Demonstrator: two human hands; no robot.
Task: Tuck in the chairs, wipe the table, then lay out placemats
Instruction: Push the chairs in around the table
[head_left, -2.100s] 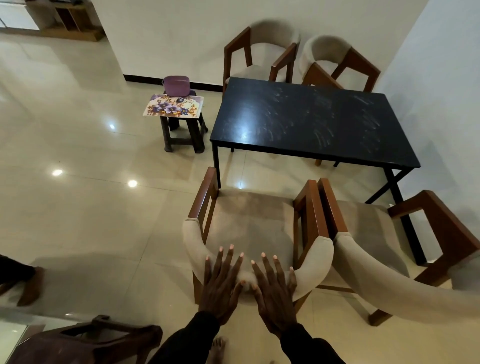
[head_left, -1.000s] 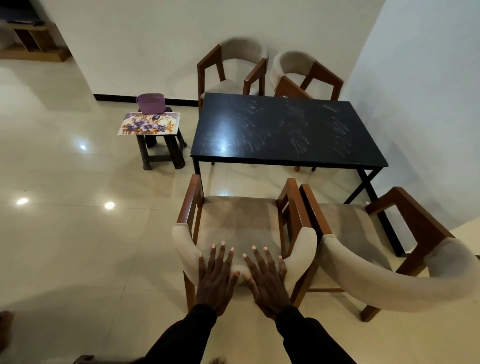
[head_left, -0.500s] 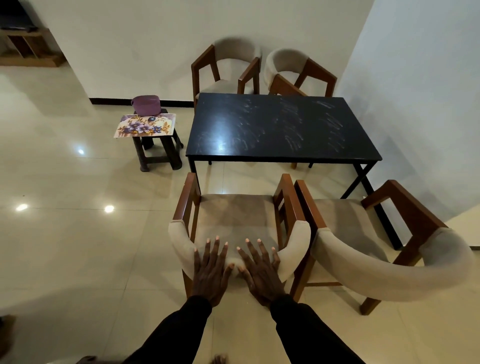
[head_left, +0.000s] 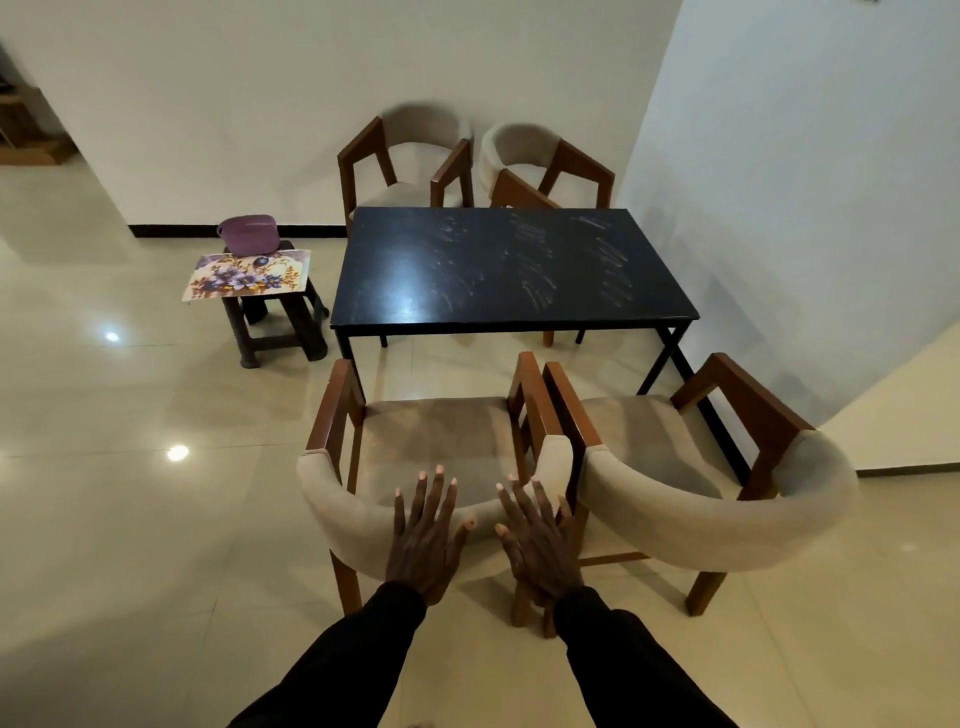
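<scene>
Pressing the padded back of the near armchair (head_left: 431, 431), left hand (head_left: 423, 540) and right hand (head_left: 537, 545) lie flat, fingers straight; second armchair (head_left: 649, 436) just beside it, smeared black table (head_left: 509, 265) ahead, floral placemats (head_left: 244, 273) on stool (head_left: 283, 332), glossy cream tiles (head_left: 104, 519).

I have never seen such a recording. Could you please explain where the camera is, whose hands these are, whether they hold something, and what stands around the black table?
No machine is here. A person wears one wide-angle camera on the head; it looks forward and down, so you see the person's arms in dark sleeves. The left hand and right hand lie flat, fingers straight, on the padded back of the near chair; they grip nothing. A second chair stands on its right. A third chair and a fourth chair stand beyond the black table, whose top shows pale smears. Left of the table, a stool carries a flowered mat, with a purple bag behind it.
</scene>
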